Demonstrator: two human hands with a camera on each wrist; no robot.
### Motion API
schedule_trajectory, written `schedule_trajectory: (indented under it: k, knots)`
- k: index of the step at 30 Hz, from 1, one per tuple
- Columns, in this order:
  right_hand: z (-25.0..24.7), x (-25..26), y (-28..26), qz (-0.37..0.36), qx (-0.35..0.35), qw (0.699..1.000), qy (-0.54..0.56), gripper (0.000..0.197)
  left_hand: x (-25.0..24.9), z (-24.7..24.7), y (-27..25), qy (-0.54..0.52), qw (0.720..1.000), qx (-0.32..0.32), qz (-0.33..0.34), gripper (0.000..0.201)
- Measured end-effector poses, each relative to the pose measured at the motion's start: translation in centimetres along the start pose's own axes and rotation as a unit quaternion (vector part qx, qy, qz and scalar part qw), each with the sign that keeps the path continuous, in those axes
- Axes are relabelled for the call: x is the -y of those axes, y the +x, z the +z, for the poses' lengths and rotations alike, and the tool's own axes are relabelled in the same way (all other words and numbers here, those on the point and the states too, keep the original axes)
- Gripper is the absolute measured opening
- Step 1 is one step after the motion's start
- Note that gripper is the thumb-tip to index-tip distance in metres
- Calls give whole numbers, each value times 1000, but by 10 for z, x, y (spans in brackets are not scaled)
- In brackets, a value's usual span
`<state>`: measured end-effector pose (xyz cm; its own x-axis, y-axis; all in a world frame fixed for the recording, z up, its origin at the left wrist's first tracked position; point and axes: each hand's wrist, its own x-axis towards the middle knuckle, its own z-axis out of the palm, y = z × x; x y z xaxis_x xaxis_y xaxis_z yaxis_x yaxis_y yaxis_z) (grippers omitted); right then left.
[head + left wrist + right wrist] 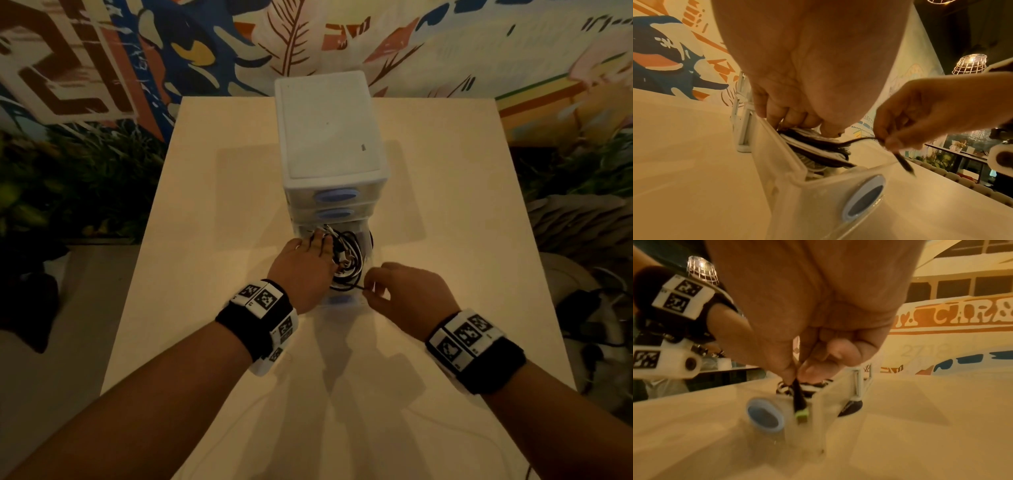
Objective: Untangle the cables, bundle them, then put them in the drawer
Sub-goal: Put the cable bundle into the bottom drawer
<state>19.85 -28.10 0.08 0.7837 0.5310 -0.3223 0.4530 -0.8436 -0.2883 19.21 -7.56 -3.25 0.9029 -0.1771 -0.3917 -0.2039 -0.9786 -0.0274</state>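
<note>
A bundle of black and white cables (346,262) (818,146) lies inside the pulled-out bottom drawer (339,301) (818,191) (818,412) of a small white drawer unit (329,137). My left hand (305,267) (797,118) reaches into the drawer, its fingers curled over the bundle. To the right of the drawer, my right hand (390,284) (898,138) (797,369) pinches a loose black cable end (902,160) (798,395) with a green-tipped plug (802,416) that hangs over the drawer's front.
The drawer unit stands on a pale wooden table (239,205), with two shut drawers with blue handles (335,197) above the open one. A painted mural wall (137,51) is behind. Plants and dark clutter flank the table on both sides.
</note>
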Motion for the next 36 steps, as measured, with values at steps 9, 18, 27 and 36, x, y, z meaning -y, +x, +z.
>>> schedule_trajectory:
  k: [9, 18, 27, 36]
  knots:
    - [7, 8, 18, -50, -81, 995, -12, 21, 3, 1, -1, -1, 1000, 21, -6, 62]
    - [25, 14, 15, -172, -158, 972, 6, 8, 6, 3, -3, -27, 999, 27, -24, 62]
    - [20, 4, 26, -49, -13, 986, -158, 17, 1, 2, -7, -23, 999, 39, -17, 64]
    - [50, 30, 36, -132, -23, 991, 12, 72, 11, -20, -14, -32, 999, 36, 18, 59]
